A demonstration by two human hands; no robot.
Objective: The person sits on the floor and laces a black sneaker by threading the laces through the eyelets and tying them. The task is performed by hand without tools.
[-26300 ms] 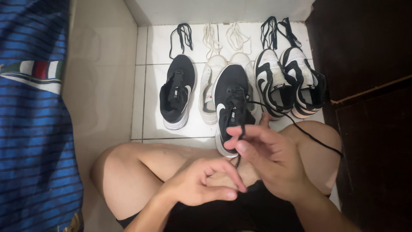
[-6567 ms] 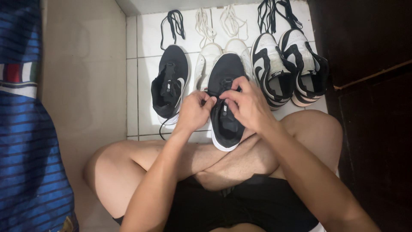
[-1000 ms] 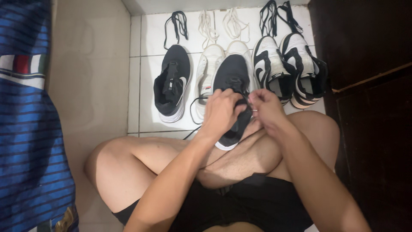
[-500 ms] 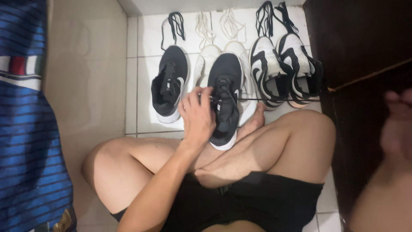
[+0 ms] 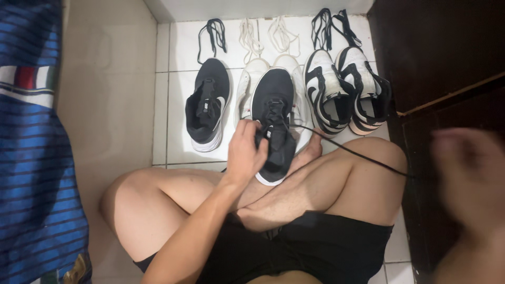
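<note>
I sit cross-legged on white tiles. My left hand [image 5: 246, 151] grips the side of a black sneaker with a white sole [image 5: 274, 121] that rests against my shin. A black shoelace [image 5: 351, 152] runs from the sneaker's eyelets out to the right, toward my right hand [image 5: 465, 176]. That hand is blurred at the right edge and seems to pull the lace's end; the grip itself is smeared.
On the tiles stand another black sneaker [image 5: 207, 103], a white pair [image 5: 250, 79] partly hidden, and a black-and-white pair [image 5: 344, 89]. Loose laces [image 5: 213, 34] lie beyond them. A dark wooden door [image 5: 447, 68] is on the right, a blue striped cloth [image 5: 31, 158] on the left.
My right hand has swung down and inward from the far right, so the lace now slants downward instead of running level. My left hand stays on the sneaker.
</note>
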